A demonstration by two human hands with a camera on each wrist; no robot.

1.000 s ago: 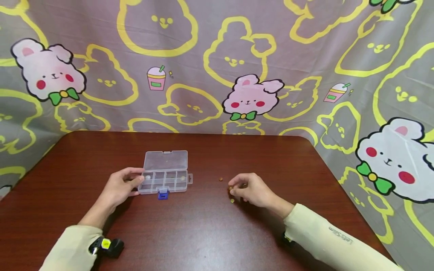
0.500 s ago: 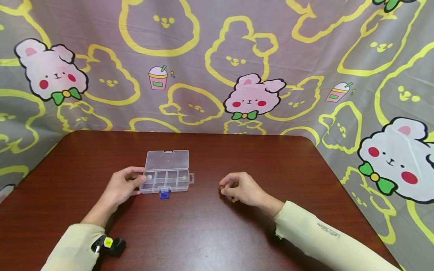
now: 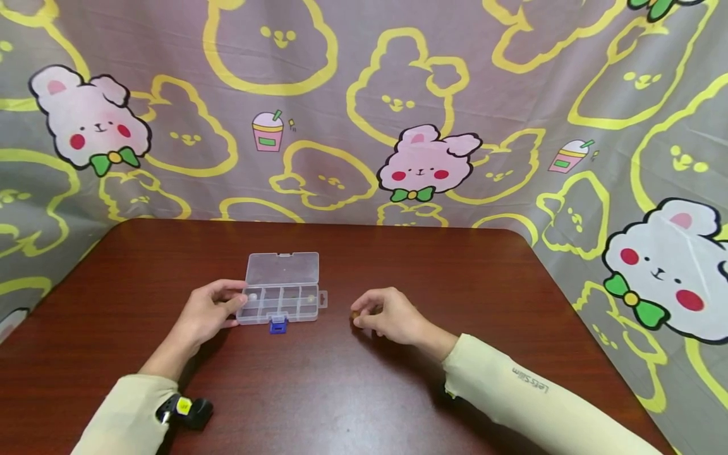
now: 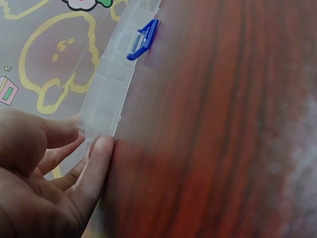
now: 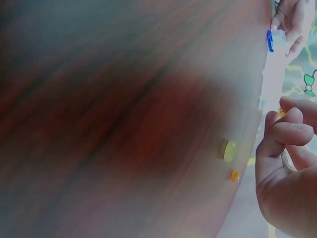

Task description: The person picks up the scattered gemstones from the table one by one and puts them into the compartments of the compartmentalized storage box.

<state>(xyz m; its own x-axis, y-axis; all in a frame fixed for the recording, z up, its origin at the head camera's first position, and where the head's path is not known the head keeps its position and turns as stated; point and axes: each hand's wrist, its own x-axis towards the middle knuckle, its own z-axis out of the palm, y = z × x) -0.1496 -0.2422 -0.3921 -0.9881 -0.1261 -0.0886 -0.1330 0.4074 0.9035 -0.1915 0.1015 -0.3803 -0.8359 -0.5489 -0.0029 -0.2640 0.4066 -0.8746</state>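
Observation:
A clear plastic compartment box [image 3: 279,309] lies on the table with its lid [image 3: 283,268] raised behind it and a blue latch [image 3: 278,326] at the front. My left hand [image 3: 210,309] grips its left end, thumb on top and fingers at the side. Inside are a whitish round bead [image 3: 253,296] at the left and a pale yellow bead [image 3: 310,298] at the right. Right of the box, my right hand [image 3: 392,316] pinches a small amber bead [image 3: 355,315] between thumb and fingers, low over the table. Fingertips partly hide the bead.
In the right wrist view, a yellow-green bead [image 5: 229,150] and an orange bead [image 5: 235,175] lie on the table beside the right hand. The brown wooden table [image 3: 455,265] ends at a patterned curtain [image 3: 341,114] behind.
My right hand has moved left toward the box with the amber bead, now covering the loose beads seen earlier on the table. The left hand stays on the box.

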